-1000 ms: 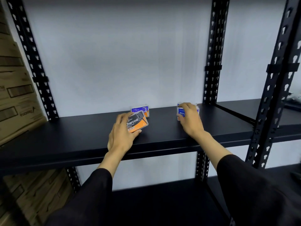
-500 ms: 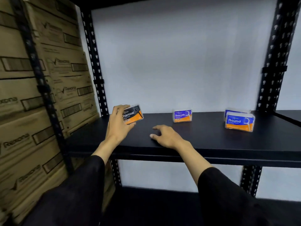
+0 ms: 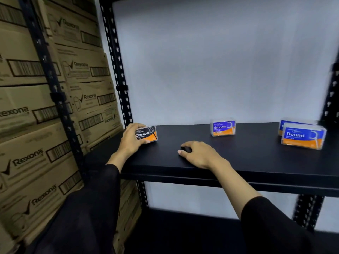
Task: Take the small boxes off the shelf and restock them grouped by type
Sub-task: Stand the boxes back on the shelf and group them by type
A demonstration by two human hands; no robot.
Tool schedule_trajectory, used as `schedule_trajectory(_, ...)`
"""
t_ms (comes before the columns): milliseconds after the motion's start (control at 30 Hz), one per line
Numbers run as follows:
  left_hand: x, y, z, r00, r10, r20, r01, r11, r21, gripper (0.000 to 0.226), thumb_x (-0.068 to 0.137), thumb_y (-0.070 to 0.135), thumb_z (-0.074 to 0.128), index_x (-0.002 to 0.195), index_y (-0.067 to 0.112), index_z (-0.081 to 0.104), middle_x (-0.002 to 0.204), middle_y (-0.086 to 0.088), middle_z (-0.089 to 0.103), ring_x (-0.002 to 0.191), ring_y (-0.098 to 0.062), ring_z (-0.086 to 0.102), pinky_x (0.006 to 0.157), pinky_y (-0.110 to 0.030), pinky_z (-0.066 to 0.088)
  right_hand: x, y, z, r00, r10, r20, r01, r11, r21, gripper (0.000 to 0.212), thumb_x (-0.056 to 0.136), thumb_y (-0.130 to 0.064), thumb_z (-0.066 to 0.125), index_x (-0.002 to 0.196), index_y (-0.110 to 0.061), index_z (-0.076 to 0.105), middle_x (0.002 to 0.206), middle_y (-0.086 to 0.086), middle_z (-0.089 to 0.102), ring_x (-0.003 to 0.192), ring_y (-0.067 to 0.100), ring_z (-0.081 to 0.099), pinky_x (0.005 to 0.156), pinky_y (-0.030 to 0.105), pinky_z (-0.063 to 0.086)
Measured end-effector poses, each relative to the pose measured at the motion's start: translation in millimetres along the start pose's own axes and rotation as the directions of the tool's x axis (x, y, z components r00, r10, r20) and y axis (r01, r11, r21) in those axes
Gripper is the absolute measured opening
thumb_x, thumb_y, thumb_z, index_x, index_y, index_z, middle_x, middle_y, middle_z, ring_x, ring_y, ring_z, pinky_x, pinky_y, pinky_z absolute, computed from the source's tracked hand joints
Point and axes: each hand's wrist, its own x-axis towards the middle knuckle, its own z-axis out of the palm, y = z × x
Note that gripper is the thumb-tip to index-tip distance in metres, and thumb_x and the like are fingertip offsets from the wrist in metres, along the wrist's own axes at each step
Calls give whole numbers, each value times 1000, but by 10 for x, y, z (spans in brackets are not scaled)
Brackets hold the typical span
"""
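My left hand (image 3: 130,141) grips a black-and-orange Charcoal box (image 3: 146,135) that stands on the left end of the black shelf (image 3: 229,167). My right hand (image 3: 199,154) rests palm down on the shelf's front middle, fingers relaxed and holding nothing. A blue-and-orange Smooth box (image 3: 223,127) stands alone at the back centre. At the right, a Round box (image 3: 302,138) stands in front of a second blue box (image 3: 282,125), which it mostly hides.
Stacked brown Rexona cartons (image 3: 42,114) fill the bay to the left behind a black perforated upright (image 3: 117,66). Another upright (image 3: 330,99) stands at the right edge. A lower shelf (image 3: 183,233) lies below. A white wall backs the shelf.
My left hand carried the Charcoal box leftward and lowered it onto the shelf's left end. My right hand let go of the Round box and came to rest on the shelf.
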Motion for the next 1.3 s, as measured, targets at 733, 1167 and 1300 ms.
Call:
schedule_trajectory(733, -453, 672, 156, 992, 36, -124, -31, 998, 47, 24, 92, 24, 56, 116, 25, 61, 136, 9, 51, 124, -14, 48, 99, -36, 43, -51, -23, -14, 998, 60, -31, -59, 998, 38, 38, 94, -46, 46, 125, -27, 58, 129, 4, 58, 117, 27, 53, 92, 36, 41)
schedule_trajectory(1167, -1592, 1551, 202, 999, 46, 22, -45, 999, -22, 14, 93, 30, 53, 103, 29, 63, 98, 17, 65, 96, -9, 61, 79, -29, 47, -1185, 181, -145, 926, 84, -369, 0, 975, 223, 26, 91, -11, 53, 115, -8, 63, 115, 9, 66, 105, 22, 62, 94, 36, 49)
schedule_trajectory(1300, -1968, 1664, 510, 988, 47, 149, -44, 999, -29, 10, 91, 30, 55, 97, 29, 63, 95, 14, 67, 94, -14, 63, 83, -35, 51, -1731, 411, -109, 877, 93, -471, -25, 989, 148, 21, 90, -9, 54, 108, -8, 66, 106, 10, 67, 100, 27, 61, 89, 40, 49)
